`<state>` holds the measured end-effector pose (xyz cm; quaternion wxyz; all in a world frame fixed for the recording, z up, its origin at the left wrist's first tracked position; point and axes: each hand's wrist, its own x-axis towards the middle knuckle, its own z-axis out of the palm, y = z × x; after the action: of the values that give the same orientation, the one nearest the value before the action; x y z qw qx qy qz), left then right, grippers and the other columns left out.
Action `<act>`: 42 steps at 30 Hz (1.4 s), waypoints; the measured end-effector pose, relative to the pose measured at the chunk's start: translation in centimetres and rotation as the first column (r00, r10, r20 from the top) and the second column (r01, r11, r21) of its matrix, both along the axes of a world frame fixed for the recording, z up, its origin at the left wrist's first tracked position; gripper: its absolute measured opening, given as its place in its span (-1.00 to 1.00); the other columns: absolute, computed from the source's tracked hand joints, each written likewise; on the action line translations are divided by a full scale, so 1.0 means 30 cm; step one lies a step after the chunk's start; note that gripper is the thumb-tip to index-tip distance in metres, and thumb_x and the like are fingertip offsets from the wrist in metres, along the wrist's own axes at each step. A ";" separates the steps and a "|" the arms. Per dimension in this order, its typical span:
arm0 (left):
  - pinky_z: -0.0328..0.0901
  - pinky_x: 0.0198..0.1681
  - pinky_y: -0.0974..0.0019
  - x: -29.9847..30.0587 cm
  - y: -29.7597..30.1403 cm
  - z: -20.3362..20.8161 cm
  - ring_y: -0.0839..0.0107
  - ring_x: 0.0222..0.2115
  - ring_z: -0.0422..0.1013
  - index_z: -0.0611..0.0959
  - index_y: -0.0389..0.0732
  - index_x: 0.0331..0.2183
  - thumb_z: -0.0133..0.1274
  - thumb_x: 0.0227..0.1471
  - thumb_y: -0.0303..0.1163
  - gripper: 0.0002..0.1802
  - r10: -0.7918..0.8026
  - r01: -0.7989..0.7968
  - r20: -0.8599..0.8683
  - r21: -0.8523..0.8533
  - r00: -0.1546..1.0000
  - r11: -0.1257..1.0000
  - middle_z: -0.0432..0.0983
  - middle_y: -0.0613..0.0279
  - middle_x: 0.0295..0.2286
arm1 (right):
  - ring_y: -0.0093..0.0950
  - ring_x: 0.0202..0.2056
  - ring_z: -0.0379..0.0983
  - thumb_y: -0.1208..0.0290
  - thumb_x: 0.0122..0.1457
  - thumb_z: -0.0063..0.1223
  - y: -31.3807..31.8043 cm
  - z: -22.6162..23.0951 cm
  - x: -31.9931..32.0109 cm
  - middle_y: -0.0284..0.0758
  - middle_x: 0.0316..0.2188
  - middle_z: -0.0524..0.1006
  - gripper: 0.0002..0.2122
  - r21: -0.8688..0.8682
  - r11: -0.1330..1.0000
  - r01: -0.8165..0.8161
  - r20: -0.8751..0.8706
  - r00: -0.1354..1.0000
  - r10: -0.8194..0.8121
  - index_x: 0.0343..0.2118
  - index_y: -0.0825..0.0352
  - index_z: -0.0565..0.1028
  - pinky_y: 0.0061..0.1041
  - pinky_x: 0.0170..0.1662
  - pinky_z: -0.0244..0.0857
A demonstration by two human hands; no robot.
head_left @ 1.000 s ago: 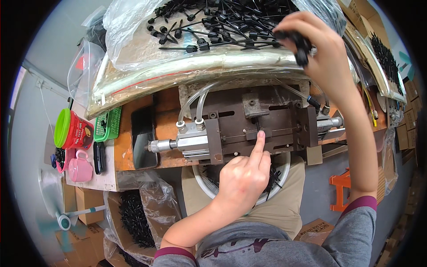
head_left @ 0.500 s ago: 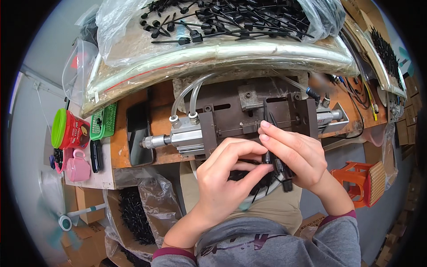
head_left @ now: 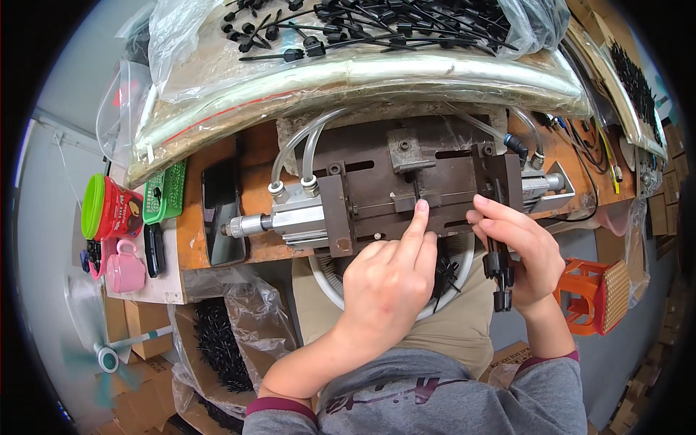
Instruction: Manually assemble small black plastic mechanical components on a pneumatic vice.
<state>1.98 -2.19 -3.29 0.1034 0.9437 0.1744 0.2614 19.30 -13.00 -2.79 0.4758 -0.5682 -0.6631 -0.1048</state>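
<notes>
With its index finger stretched out and the other fingers curled, my left hand (head_left: 388, 290) reaches to the middle of a dark metal clamping fixture (head_left: 377, 145). The fingertip touches the near end of a thin black piece (head_left: 415, 185) lying in the small centre block. My left thumb is hidden. To the right, my right hand (head_left: 535, 257) is closed around several black plastic rods with ribbed knobs (head_left: 498, 268), the knobs hanging downward. Silver pneumatic cylinders (head_left: 301, 221) flank the fixture, with clear hoses on top.
A film-wrapped tray (head_left: 348, 76) heaped with black knobbed rods stands behind the fixture. Left are a phone (head_left: 221, 210), green basket (head_left: 168, 192), red tub (head_left: 119, 206) and pink mug (head_left: 125, 268). A white-rimmed bin (head_left: 322, 286) sits below; an orange stool (head_left: 591, 297) stands right.
My left hand has come away from the rods and now touches the black piece in the fixture's centre. My right hand has moved right, carrying the remaining rods.
</notes>
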 end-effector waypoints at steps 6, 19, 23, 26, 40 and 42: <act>0.46 -0.39 0.41 -0.004 0.015 0.038 0.41 -0.46 0.59 0.71 -0.24 -0.25 0.38 -0.17 -0.45 -0.66 -0.044 0.046 0.019 -0.125 0.999 0.991 0.60 0.07 -0.04 | -0.39 -0.46 0.52 0.60 -0.17 0.26 -0.031 0.026 0.013 -0.17 -0.22 0.59 -0.65 0.013 0.992 0.126 0.250 0.960 -0.125 -0.21 0.46 0.61 -0.51 -0.48 0.39; 0.47 -0.28 0.31 -0.062 -0.016 0.038 0.25 -0.29 0.57 0.69 -0.33 -0.22 0.33 -0.22 -0.60 -0.61 -0.075 0.125 0.176 -0.296 0.982 0.947 0.60 0.08 -0.19 | -0.26 -0.27 0.63 0.72 -0.01 0.23 0.002 0.022 -0.021 -0.02 -0.15 0.61 -0.70 0.010 0.987 0.158 0.150 0.976 -0.158 -0.15 0.51 0.59 -0.39 -0.27 0.54; 0.46 -0.26 0.35 -0.028 -0.013 -0.015 0.31 -0.38 0.58 0.70 -0.30 -0.27 0.31 -0.17 -0.50 -0.69 -0.066 0.070 0.083 -0.049 0.994 0.996 0.55 0.00 0.01 | -0.21 -0.28 0.64 0.76 0.08 0.19 -0.002 0.012 -0.040 0.02 -0.14 0.61 -0.77 0.004 0.989 0.149 0.024 0.989 -0.149 -0.16 0.53 0.57 -0.42 -0.26 0.55; 0.47 -0.28 0.34 -0.007 0.004 0.014 0.32 -0.40 0.59 0.70 -0.31 -0.26 0.31 -0.17 -0.50 -0.68 -0.038 0.037 -0.015 -0.074 0.999 0.997 0.58 0.03 -0.02 | -0.23 -0.31 0.65 0.71 0.06 0.20 -0.019 -0.021 -0.026 0.06 -0.14 0.61 -0.77 0.005 0.996 0.092 0.031 0.995 -0.092 -0.18 0.56 0.56 -0.44 -0.29 0.55; 0.50 -0.33 0.35 -0.086 -0.001 0.087 0.34 -0.37 0.57 0.76 -0.26 -0.26 0.45 -0.27 -0.56 -0.61 -0.076 0.240 0.352 -0.451 0.933 0.859 0.62 0.12 -0.30 | -0.38 -0.35 0.61 0.57 0.10 0.25 0.001 0.084 -0.065 -0.05 -0.21 0.64 -0.74 -0.188 0.981 0.055 -0.167 0.982 -0.087 -0.11 0.44 0.62 -0.52 -0.34 0.47; 0.50 -0.34 0.35 -0.101 0.006 0.074 0.34 -0.39 0.55 0.76 -0.26 -0.26 0.45 -0.29 -0.57 -0.60 -0.044 0.192 0.334 -0.424 0.942 0.885 0.60 0.12 -0.26 | -0.49 -0.50 0.53 0.41 0.21 0.19 -0.053 0.145 -0.088 -0.14 -0.31 0.65 -0.79 -0.177 0.964 -0.197 -0.688 0.725 0.022 -0.18 0.45 0.62 -0.61 -0.50 0.32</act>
<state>-1.06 -2.01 -1.08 0.3613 0.8489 0.1530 0.3540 16.66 -14.59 1.57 0.6190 -0.5793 -0.4831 0.2189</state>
